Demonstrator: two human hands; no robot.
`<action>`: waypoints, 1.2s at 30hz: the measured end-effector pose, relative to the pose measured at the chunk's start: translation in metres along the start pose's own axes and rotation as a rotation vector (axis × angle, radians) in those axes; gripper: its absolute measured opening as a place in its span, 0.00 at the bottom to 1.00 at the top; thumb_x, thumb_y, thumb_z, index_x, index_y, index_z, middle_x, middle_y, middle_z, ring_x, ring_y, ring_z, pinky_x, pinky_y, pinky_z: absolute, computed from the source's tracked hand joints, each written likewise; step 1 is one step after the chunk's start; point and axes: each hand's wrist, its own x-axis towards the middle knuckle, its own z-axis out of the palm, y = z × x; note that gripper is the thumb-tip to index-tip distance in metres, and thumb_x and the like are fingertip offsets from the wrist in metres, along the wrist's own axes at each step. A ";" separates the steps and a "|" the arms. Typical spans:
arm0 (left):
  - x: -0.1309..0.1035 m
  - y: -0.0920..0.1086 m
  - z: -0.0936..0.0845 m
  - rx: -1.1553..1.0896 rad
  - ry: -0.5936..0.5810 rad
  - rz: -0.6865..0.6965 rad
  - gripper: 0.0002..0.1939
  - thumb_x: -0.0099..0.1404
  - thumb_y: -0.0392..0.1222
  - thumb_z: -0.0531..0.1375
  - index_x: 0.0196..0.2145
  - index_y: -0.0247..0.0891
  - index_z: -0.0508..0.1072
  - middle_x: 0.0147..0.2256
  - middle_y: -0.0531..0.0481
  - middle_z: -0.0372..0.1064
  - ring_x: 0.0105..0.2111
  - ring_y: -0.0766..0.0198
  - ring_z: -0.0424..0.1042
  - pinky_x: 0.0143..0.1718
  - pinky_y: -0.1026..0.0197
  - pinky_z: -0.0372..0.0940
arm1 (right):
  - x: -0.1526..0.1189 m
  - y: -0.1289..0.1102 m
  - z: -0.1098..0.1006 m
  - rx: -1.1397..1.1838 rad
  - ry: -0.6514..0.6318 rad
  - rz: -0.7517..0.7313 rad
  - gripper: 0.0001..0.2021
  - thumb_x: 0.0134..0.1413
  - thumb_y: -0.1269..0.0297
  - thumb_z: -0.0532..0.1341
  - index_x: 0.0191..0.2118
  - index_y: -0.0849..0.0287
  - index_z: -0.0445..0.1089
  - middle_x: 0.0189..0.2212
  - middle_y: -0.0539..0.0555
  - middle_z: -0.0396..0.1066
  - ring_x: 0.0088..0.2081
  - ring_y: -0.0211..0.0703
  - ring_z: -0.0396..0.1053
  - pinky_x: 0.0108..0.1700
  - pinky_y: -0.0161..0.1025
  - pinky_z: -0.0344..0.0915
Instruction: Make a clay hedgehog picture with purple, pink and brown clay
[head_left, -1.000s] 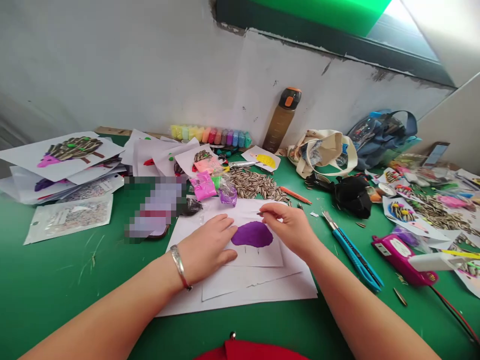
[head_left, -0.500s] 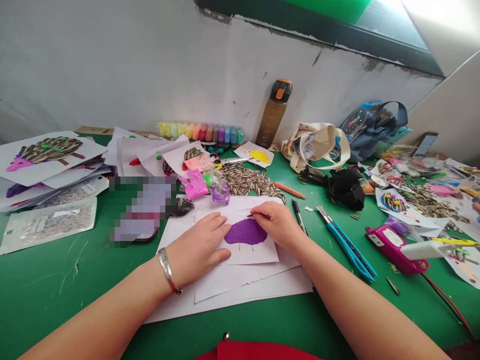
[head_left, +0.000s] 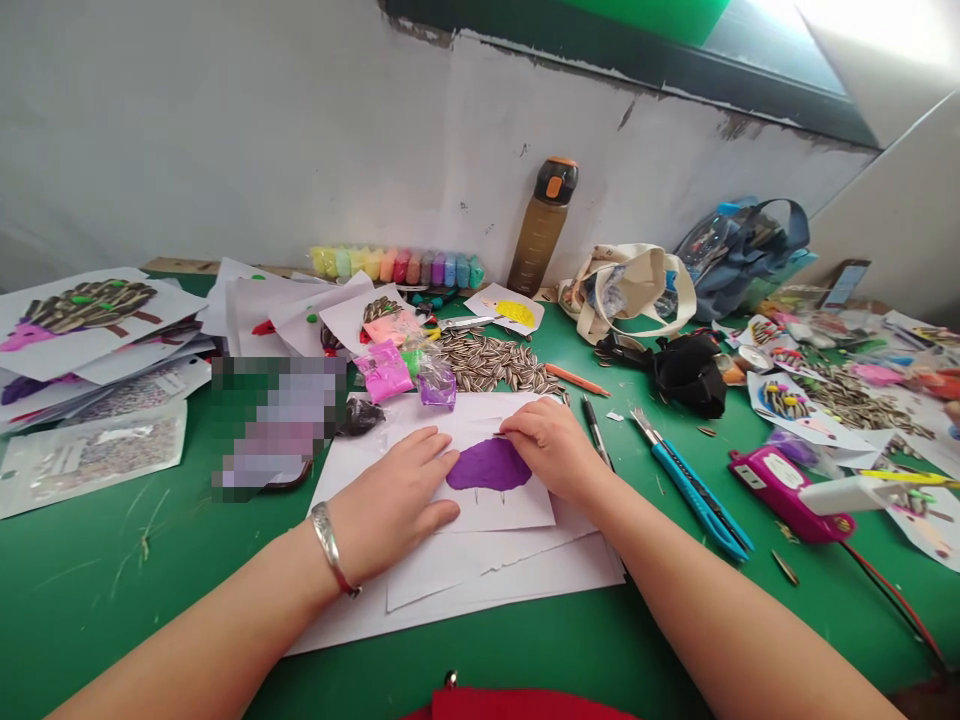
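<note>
A flat purple clay shape lies on a white paper, with short pencil lines below it. My left hand rests flat on the paper's left side, fingers spread, thumb and fingertips beside the purple shape. Above the shape's upper right edge, my right hand pinches a small dark, thin piece that looks like a sunflower seed. Larger white sheets are underneath. Behind the paper is a pile of striped sunflower seeds, next to packets of pink clay and purple clay.
On the right lie a black pen, a blue cutter and a magenta glue gun. A brown bottle stands by the wall near a cream bag. Seed-covered hedgehog pictures and a phone are at the left.
The view has shifted slightly. Both hands keep nearly the same places, the right one still pinching at the purple shape's upper edge.
</note>
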 end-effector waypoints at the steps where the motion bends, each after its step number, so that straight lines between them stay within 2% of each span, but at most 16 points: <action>1: 0.000 0.000 0.000 0.001 -0.001 0.002 0.25 0.66 0.42 0.59 0.58 0.27 0.66 0.60 0.32 0.60 0.62 0.42 0.54 0.63 0.42 0.54 | 0.000 0.000 0.000 0.000 0.000 0.005 0.10 0.58 0.74 0.59 0.36 0.55 0.78 0.34 0.52 0.76 0.39 0.44 0.66 0.45 0.42 0.57; 6: 0.001 -0.001 0.001 -0.018 0.028 0.012 0.24 0.65 0.42 0.60 0.57 0.29 0.67 0.59 0.33 0.61 0.62 0.43 0.55 0.62 0.42 0.55 | 0.000 -0.001 -0.001 -0.013 -0.043 -0.021 0.10 0.58 0.74 0.59 0.36 0.55 0.77 0.34 0.52 0.76 0.40 0.45 0.65 0.45 0.42 0.56; 10: 0.000 -0.002 0.003 -0.025 0.054 0.014 0.23 0.65 0.42 0.59 0.56 0.31 0.68 0.59 0.34 0.61 0.62 0.43 0.56 0.62 0.42 0.55 | -0.001 -0.001 -0.002 -0.006 -0.025 0.007 0.10 0.58 0.74 0.58 0.36 0.56 0.77 0.34 0.52 0.76 0.39 0.45 0.66 0.45 0.42 0.57; 16: 0.000 -0.003 0.004 -0.048 0.082 0.029 0.22 0.65 0.43 0.59 0.55 0.33 0.68 0.58 0.35 0.62 0.61 0.44 0.57 0.62 0.42 0.56 | -0.001 0.000 -0.003 -0.006 -0.046 -0.030 0.10 0.58 0.73 0.59 0.37 0.55 0.77 0.34 0.52 0.76 0.39 0.45 0.66 0.44 0.42 0.57; 29: -0.001 -0.002 0.004 -0.034 0.037 -0.006 0.24 0.65 0.42 0.59 0.57 0.31 0.67 0.60 0.34 0.60 0.63 0.43 0.55 0.62 0.42 0.56 | -0.001 0.004 -0.005 0.010 -0.054 0.004 0.10 0.57 0.75 0.59 0.35 0.56 0.77 0.33 0.52 0.76 0.38 0.44 0.68 0.43 0.41 0.57; 36: 0.000 -0.002 0.003 -0.037 0.058 0.011 0.23 0.65 0.43 0.59 0.56 0.32 0.67 0.59 0.34 0.61 0.62 0.44 0.56 0.62 0.42 0.55 | 0.005 -0.006 -0.002 -0.050 -0.062 -0.031 0.10 0.58 0.74 0.58 0.36 0.55 0.77 0.33 0.53 0.75 0.39 0.46 0.65 0.43 0.42 0.55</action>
